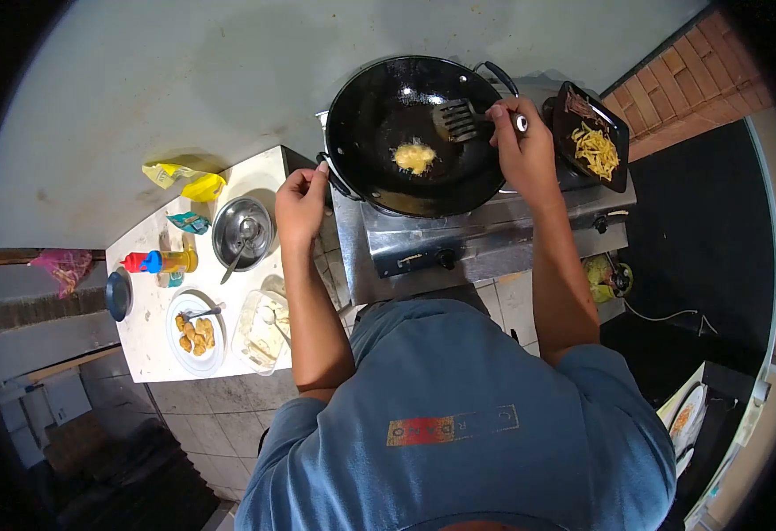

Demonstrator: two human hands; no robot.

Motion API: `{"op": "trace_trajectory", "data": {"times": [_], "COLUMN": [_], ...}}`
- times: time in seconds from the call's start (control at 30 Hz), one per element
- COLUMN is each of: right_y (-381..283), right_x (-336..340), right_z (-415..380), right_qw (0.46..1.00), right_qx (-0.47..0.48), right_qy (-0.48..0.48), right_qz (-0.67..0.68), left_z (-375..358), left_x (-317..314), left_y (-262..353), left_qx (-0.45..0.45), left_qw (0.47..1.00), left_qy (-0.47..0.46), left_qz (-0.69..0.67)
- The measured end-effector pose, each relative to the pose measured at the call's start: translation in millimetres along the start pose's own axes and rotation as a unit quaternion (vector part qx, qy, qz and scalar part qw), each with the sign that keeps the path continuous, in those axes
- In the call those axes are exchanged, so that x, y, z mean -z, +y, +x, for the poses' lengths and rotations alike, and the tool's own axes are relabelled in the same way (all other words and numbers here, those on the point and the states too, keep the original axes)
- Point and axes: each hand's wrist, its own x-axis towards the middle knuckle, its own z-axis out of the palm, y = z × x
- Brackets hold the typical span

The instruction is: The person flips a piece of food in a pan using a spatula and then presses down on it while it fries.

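A large black wok (pixel 379 181) sits on the metal stove (pixel 494 237), with a golden piece of food (pixel 414 157) frying in its oil. My left hand (pixel 302 202) is closed on the wok's left handle (pixel 338 181). In my right hand (pixel 522 150) is a black slotted spatula (pixel 460 120), its head over the wok, right of and above the food. Just right of my right hand, a black tray (pixel 620 133) holds yellow strips (pixel 595 150) and some brownish strips.
On the white table (pixel 145 327) at left stand a metal bowl (pixel 245 232) with a spoon, a plate (pixel 195 365) of fried pieces, a plastic container (pixel 260 329), sauce bottles (pixel 174 261) and yellow packets (pixel 200 186). Stove knobs (pixel 445 258) face my body.
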Motion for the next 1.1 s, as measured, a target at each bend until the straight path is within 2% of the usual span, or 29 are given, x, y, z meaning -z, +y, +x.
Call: {"op": "trace_trajectory", "data": {"times": [0.07,0.17,0.2,0.27,0.4,0.47,0.5,0.57,0.6,0.8,0.87,1.1], "right_y": [-9.9,-18.1,-15.8,-7.3,-1.7,-5.7,-7.0,-9.5,-10.9,-9.9,-20.4,-20.6], "right_x": [1.2,-0.3,-1.3,-6.0,-9.3,-8.5,-8.7,-8.4,-6.8,6.6,14.9,11.7], "right_z": [-1.8,-2.8,-2.7,-0.5,-2.9,-4.4,-3.9,-3.9,-3.3,0.6,-1.0,-2.6], "right_qw": [0.986,0.977,0.977,0.995,0.998,0.996,0.996,0.988,0.988,1.0,0.997,0.989], "right_qx": [-0.106,-0.089,-0.09,0.016,-0.005,-0.063,-0.062,-0.054,-0.055,-0.028,-0.068,-0.104], "right_qy": [-0.014,0.003,0.004,0.034,0.026,-0.004,-0.003,0.012,0.012,0.011,-0.025,0.004], "right_qz": [0.13,0.193,0.194,0.088,0.052,0.059,0.06,0.145,0.146,0.004,-0.04,0.109], "left_z": [2.5,3.1,2.5,2.3,2.2,2.7,3.3,2.5,1.5,1.4,0.4,-0.7], "left_x": [-0.4,0.0,0.0,-0.4,-0.3,-0.5,-0.8,-1.2,-1.4,-1.2,-0.7,-0.2], "left_y": [-1.8,-0.2,0.8,4.0,4.2,4.1,4.3,3.8,4.9,5.1,6.1,6.0], "left_qx": [0.001,0.013,0.012,0.01,0.007,0.009,0.008,0.002,0.002,0.002,0.007,-0.004], "left_qw": [1.0,1.0,1.0,1.0,1.0,0.999,0.999,1.0,0.999,0.999,0.999,0.998], "left_qy": [-0.001,-0.003,-0.004,-0.003,-0.006,-0.002,-0.002,-0.004,-0.005,-0.003,-0.002,-0.002], "left_qz": [0.008,0.014,0.016,0.027,0.029,0.04,0.041,0.031,0.032,0.046,0.05,0.061]}}
